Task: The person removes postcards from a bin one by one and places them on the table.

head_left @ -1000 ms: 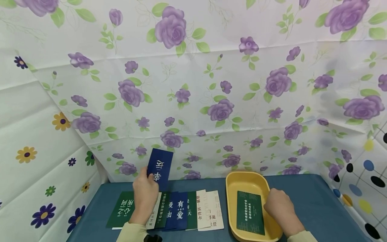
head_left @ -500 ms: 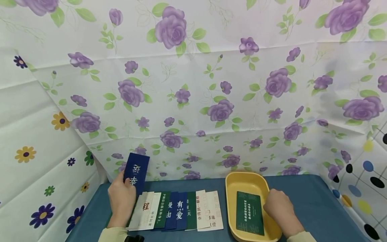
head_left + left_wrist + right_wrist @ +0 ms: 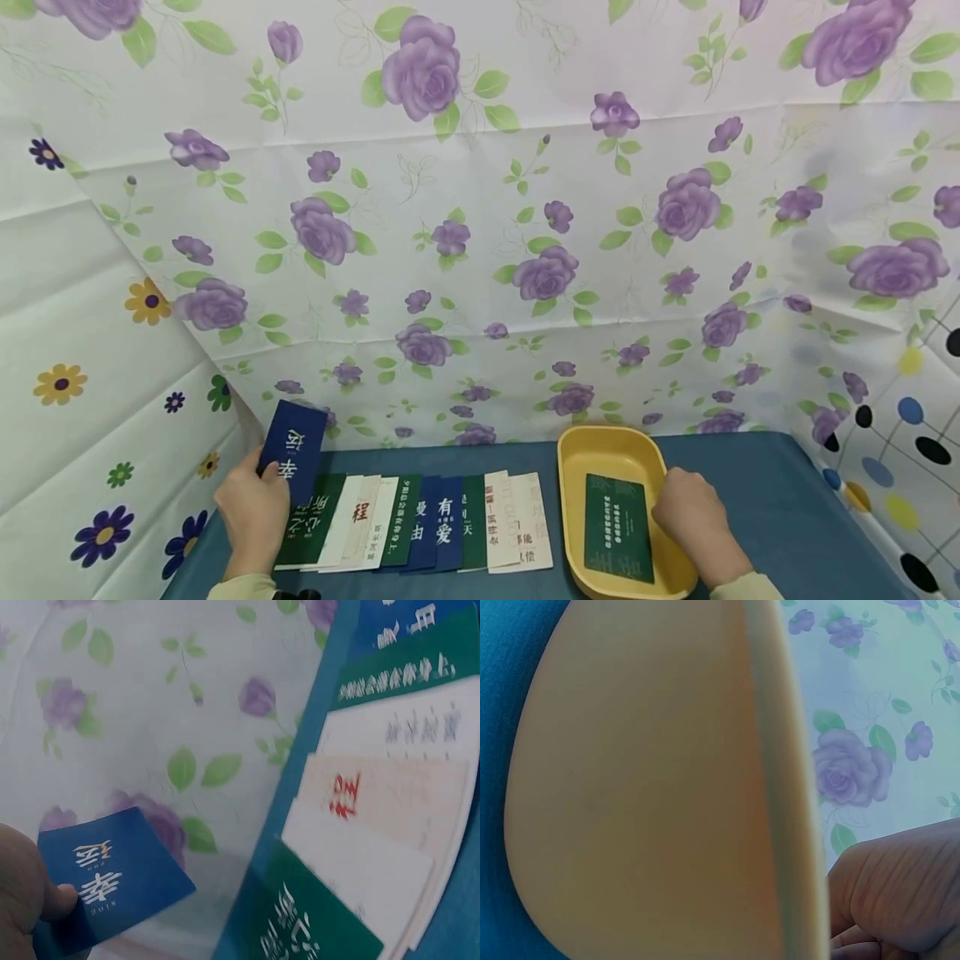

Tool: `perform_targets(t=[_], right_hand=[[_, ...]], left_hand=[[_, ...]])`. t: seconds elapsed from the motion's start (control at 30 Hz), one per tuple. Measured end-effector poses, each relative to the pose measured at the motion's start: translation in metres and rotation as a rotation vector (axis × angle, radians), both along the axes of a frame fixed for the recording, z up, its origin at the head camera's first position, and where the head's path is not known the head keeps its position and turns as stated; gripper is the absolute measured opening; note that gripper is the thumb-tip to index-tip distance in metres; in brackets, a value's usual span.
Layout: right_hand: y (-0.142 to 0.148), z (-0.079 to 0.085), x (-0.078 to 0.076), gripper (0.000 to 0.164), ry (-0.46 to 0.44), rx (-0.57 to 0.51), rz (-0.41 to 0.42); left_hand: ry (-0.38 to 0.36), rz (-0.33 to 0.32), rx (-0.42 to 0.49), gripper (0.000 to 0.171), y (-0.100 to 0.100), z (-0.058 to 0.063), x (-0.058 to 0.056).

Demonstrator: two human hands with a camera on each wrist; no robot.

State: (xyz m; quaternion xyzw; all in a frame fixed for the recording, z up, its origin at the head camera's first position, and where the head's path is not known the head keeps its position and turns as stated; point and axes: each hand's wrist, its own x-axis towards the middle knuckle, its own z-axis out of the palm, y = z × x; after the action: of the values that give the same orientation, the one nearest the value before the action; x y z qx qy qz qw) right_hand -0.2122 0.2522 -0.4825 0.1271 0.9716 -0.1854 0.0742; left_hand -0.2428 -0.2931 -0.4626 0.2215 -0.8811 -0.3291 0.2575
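My left hand (image 3: 252,508) pinches a dark blue card (image 3: 295,450) with white characters, thumb on its printed face. The card is held up over the left end of an overlapping row, partly covering a green card (image 3: 322,512) there. In the left wrist view the blue card (image 3: 112,877) tilts beside that row. At the right, my right hand (image 3: 693,521) grips the right rim of a yellow plastic tray (image 3: 611,446), fingers curled. Inside the tray lies one green card (image 3: 618,529) with white writing. The right wrist view shows the tray's outer wall (image 3: 645,780) large, hiding the fingertips partly.
The fanned row continues rightward with a white card with a red character (image 3: 360,517), a blue card (image 3: 448,525) and cream cards (image 3: 532,525) near the tray. A blue-green cloth (image 3: 517,457) covers the table. Flowered sheeting (image 3: 480,250) rises behind and at both sides.
My left hand has carried the blue card leftward and a little lower, uncovering the white cards and the green end card. The right hand and tray stay put.
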Motion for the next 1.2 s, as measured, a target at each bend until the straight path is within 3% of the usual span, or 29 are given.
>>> perform_targets(t=[0.2,0.43,0.73,1.07,1.2], right_hand=[[0.000,0.000,0.000,0.012,-0.004,0.007,-0.002],[0.001,-0.002,0.000,0.012,0.001,0.020,0.003],[0.001,-0.002,0.000,0.011,0.027,0.020,0.001],[0.000,-0.001,0.000,0.008,0.017,0.012,-0.004],[0.000,-0.002,0.000,0.009,0.015,0.016,0.000]], left_hand=[[-0.069,0.030,0.058,0.047,-0.017,-0.009,0.003],[-0.205,0.060,0.115,0.048,-0.032,-0.024,0.006],[-0.240,0.078,0.032,0.041,-0.036,-0.048,0.006],[-0.398,0.075,0.000,0.043,-0.043,-0.074,0.009],[-0.392,0.092,-0.019,0.042,-0.041,-0.079,0.009]])
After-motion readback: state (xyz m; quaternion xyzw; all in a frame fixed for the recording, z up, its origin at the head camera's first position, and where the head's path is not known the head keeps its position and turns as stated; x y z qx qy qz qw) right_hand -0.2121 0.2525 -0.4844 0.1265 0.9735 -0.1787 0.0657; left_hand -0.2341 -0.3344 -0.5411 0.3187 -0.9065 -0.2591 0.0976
